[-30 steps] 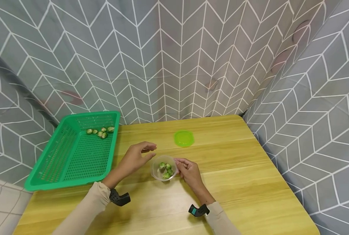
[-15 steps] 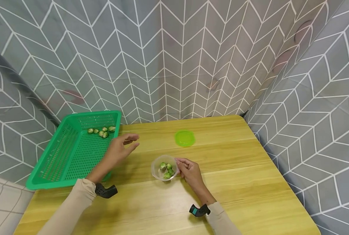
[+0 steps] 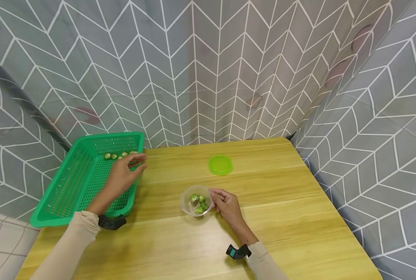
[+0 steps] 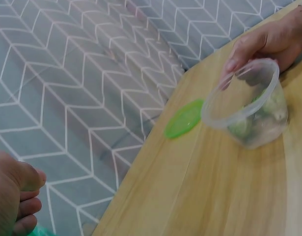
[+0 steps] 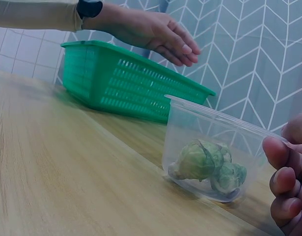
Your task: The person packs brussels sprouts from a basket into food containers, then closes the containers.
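Note:
A clear round plastic tub [image 3: 184,202] stands on the wooden table, with several green Brussels sprouts [image 5: 196,161] lying in its bottom. My right hand [image 3: 227,205] pinches the tub's rim on its right side, thumb and fingers at the edge. Over the right side of the green basket [image 3: 36,217] hovers my left hand [image 3: 123,173], fingers relaxed and holding nothing. More Brussels sprouts [image 3: 107,156] lie at the basket's far end, some of them hidden behind the left hand. In the right wrist view the left hand is above the basket's rim.
A bright green lid [image 3: 220,165] lies flat on the table [image 3: 281,194] behind the tub. Grey patterned curtains [image 3: 208,70] hang along the table's back and right sides. White tiles [image 3: 4,241] show at the left.
My left hand has moved left from beside the tub to over the basket, staying free of any object. The right hand keeps its hold on the tub's rim.

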`<state>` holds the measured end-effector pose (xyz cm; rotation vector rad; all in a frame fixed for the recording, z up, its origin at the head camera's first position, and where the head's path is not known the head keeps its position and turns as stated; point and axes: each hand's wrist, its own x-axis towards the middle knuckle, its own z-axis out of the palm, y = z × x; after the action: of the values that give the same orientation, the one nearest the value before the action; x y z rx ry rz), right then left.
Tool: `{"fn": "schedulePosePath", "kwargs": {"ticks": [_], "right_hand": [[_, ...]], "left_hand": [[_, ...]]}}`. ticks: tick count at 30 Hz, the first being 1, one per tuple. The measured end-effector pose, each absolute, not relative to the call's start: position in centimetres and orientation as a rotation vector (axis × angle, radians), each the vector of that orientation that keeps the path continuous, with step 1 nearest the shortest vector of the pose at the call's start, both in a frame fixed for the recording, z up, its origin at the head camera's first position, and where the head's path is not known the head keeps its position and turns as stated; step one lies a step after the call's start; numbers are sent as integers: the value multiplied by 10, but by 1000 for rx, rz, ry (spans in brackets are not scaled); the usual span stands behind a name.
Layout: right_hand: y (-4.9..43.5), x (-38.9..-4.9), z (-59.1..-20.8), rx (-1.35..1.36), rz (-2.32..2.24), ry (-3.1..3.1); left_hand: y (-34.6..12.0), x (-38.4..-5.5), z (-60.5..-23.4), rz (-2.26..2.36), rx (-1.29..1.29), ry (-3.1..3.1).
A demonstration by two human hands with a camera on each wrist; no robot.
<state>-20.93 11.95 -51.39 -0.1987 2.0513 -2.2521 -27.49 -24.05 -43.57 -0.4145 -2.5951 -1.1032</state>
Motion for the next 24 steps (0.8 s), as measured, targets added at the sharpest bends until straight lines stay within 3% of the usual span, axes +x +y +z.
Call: {"fn": "schedulePosePath", "kwargs": {"ticks": [15,24], "right_hand": [[120,-210,-516,-171,-2248,2060],[119,-221,-543,-126,-2262,2070]], "left_hand": [[-287,-284,-445,-1057,-295,-2616],[-318,-294,-451,-993,-247,-2620]]}}
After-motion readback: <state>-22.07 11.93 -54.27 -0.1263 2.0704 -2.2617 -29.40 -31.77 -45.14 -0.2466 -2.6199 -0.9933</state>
